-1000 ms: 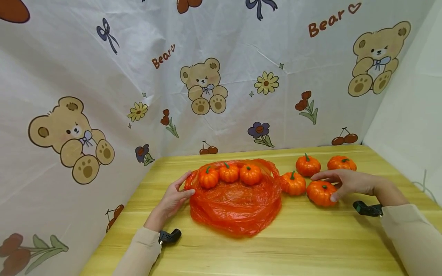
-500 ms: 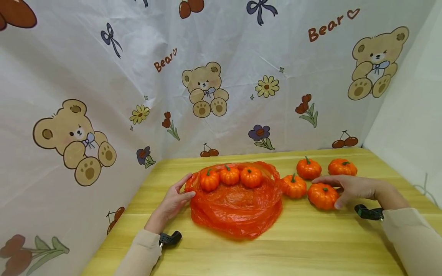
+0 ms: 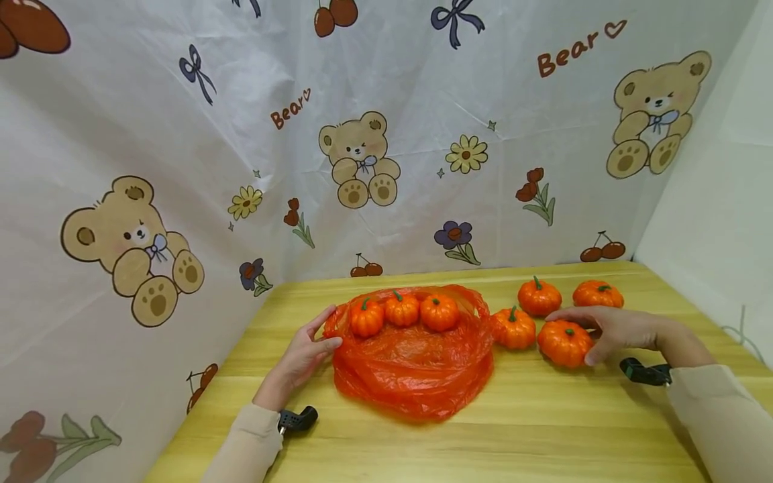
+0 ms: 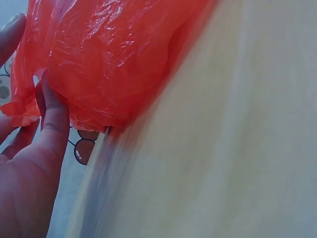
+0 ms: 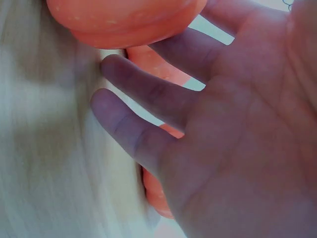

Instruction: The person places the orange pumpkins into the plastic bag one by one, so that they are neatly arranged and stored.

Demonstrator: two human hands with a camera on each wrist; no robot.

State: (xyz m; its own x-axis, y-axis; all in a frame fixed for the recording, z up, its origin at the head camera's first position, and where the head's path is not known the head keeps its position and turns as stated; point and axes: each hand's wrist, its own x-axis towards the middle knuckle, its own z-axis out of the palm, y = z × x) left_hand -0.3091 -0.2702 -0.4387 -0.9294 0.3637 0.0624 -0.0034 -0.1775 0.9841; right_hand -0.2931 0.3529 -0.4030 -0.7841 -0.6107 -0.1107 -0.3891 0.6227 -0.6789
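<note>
An orange-red translucent plastic bag point(image 3: 417, 392) lies spread on the table with its mouth open. Three small orange pumpkins, one of them this left pumpkin point(image 3: 366, 318), sit in a row at the back of its mouth. My left hand point(image 3: 296, 365) holds the bag's left edge; in the left wrist view the crinkled film point(image 4: 114, 64) runs between thumb and fingers. At right, my right hand point(image 3: 625, 332) grips a ribbed pumpkin point(image 3: 564, 343) from its right side, thumb near and forefinger behind. In the right wrist view the other fingers extend below this pumpkin point(image 5: 129, 20).
One pumpkin point(image 3: 513, 329) stands against the bag's right edge. Two more, an upright pumpkin point(image 3: 539, 298) and a tilted pumpkin point(image 3: 598, 294), sit behind my right hand. A bear-print cloth point(image 3: 410, 221) backs the wooden table point(image 3: 423, 449); a white wall point(image 3: 718, 221) rises at right.
The head view has tilted up slightly, so the scene sits lower. My right thumb has slid a little towards the right edge of the pumpkin. The left hand stays at the bag.
</note>
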